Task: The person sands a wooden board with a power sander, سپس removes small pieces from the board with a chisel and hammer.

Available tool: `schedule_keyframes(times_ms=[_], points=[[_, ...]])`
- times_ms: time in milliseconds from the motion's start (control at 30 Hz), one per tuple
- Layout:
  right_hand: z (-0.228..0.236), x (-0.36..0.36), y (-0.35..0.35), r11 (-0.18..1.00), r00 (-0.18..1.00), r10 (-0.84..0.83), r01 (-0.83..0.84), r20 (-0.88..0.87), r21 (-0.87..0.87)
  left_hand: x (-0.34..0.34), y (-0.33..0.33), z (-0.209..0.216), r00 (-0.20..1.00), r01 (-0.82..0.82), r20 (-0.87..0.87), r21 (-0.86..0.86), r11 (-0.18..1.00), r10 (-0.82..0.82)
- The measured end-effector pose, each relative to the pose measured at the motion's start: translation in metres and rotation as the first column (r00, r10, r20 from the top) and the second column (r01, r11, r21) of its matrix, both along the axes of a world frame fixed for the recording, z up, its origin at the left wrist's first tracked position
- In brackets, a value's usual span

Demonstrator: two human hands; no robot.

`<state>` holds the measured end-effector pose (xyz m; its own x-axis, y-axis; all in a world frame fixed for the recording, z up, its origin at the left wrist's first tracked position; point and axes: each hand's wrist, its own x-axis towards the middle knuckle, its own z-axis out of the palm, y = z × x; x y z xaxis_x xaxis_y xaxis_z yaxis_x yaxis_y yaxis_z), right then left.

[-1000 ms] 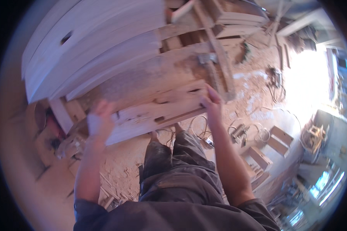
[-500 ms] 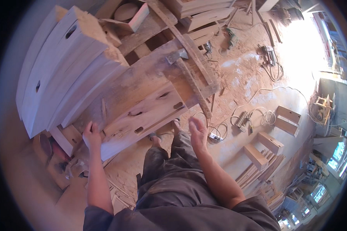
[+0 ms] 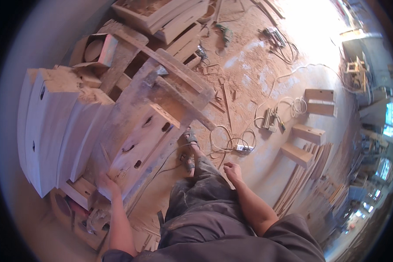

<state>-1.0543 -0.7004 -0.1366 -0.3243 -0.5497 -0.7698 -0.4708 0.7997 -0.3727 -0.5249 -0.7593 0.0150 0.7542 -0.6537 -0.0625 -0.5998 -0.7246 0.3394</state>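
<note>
We find the board (image 3: 139, 146) left of the frame's centre, resting on the desk (image 3: 135, 101) and running diagonally, its far end toward the centre and its near end toward the lower left. Its edge carries two dark slots; we count two dark knots on its face. The left hand (image 3: 108, 184), lower left, is on the near end of the board, fingers laid over it; we cannot tell whether they pinch the wood or only press on it. The right hand (image 3: 232, 172), just right of the lower centre, is held over the floor (image 3: 246, 98) beside the right leg, well apart from the board, its fingers curled loosely toward the palm. We note a stack (image 3: 52, 131) of pale, curved pieces at the left, near the board, and a metal-headed tool (image 3: 160, 70) on the desk, upper left of centre. On the floor we record a green drill (image 3: 225, 33) at upper centre, a power strip (image 3: 244, 148) among cables at right of centre, and thin strips (image 3: 301, 174) at lower right.
</note>
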Motion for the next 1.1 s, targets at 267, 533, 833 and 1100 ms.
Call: schedule_keyframes(times_ms=[267, 533, 833, 1100], points=[[-0.044, -0.053, 0.042, 0.998, 0.985, 0.058, -0.052, -0.161, 0.038, 0.001, 0.012, -0.020, 0.974, 0.227, 0.015, -0.095, 0.969, -0.227], [-0.267, -0.058, -0.062, 0.963, 0.956, 0.262, -0.268, -0.131, -0.027, -0.014, -0.021, -0.031, 0.665, 0.715, 0.289, 0.019, 0.699, -0.688], [-0.500, -0.069, -0.219, 0.881, 0.804, 0.438, -0.473, -0.402, 0.015, -0.039, -0.078, -0.040, 0.436, 0.819, 0.484, 0.136, 0.557, -0.759], [-0.543, -0.102, -0.200, 0.796, 0.747, 0.502, -0.596, -0.436, -0.105, -0.048, -0.087, -0.046, 0.390, 0.834, 0.518, 0.152, 0.530, -0.761]])
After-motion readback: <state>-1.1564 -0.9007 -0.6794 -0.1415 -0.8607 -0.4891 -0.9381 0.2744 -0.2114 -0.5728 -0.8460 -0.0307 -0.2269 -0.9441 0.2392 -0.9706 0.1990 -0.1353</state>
